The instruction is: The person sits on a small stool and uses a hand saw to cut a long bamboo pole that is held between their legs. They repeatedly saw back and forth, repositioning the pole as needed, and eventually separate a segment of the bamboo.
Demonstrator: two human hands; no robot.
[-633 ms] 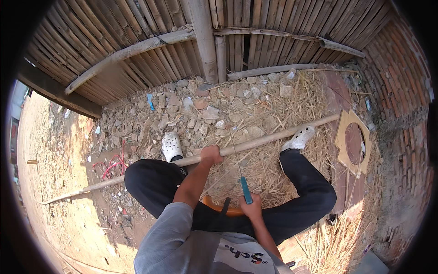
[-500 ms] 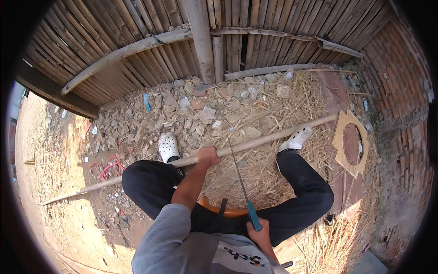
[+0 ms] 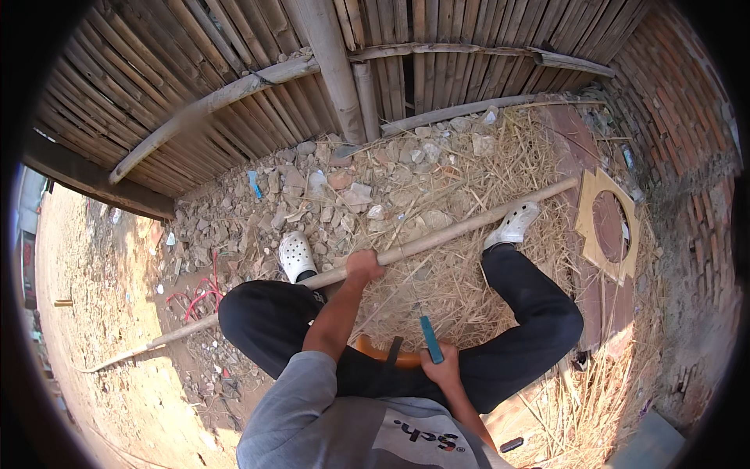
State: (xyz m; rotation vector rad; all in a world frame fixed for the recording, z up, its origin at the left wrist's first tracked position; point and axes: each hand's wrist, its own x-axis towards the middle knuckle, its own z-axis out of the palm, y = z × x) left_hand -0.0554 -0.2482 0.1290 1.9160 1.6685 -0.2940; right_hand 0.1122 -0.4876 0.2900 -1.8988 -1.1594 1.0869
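Observation:
A long pale wooden pole (image 3: 457, 227) slants across in front of me, passing over my left leg, its far right end near a cut board. My left hand (image 3: 364, 266) is closed around the pole near its middle. In my right hand (image 3: 442, 364), held low between my thighs, is a handsaw (image 3: 431, 339) with a teal handle. Its thin blade points forward toward the pole just right of my left hand. The blade is faint and smeared, so I cannot tell whether it touches the wood.
White clogs (image 3: 297, 255) are on my feet. An orange curved piece (image 3: 408, 359) shows between my legs. Stone rubble (image 3: 312, 184) and straw (image 3: 500, 164) cover the ground. The board with a round hole (image 3: 587, 227) lies right, near a brick wall (image 3: 687, 133). Red cord (image 3: 205, 299) lies left; a bamboo wall (image 3: 461, 78) stands ahead.
My right hand has pushed the saw forward, toward the pole, and its blade has become blurred. My left hand keeps its hold on the pole. The whole view has shifted slightly.

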